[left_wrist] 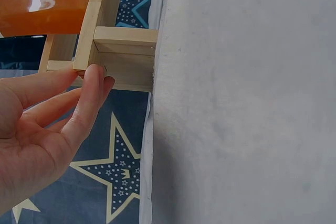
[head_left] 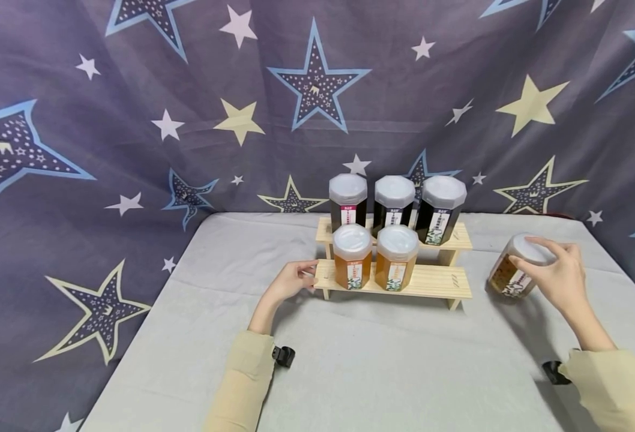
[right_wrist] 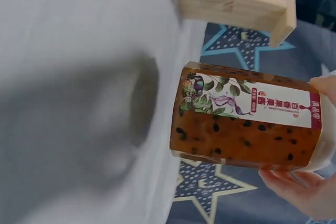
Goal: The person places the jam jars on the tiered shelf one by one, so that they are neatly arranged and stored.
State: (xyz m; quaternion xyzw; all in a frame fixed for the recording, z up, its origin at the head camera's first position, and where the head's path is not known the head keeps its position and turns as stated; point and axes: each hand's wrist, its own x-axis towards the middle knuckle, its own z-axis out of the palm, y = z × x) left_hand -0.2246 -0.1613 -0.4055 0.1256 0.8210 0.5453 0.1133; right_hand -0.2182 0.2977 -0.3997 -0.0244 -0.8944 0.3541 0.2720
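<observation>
My right hand grips a jar by its white lid, thumb and fingers on opposite sides. Amber-brown with dark seeds and a fruit label, the jar leans and hangs just over the cloth, its shadow apart from its base. At the left end of the wooden two-step rack, my left hand pinches the lower board's corner between thumb and fingers. Two orange jars, a left one and a right one, stand upright on that lower step.
On the rack's upper step stand three dark jars with whitish lids, the left, middle and right. A grey cloth covers the table. Behind it hangs a star-patterned curtain.
</observation>
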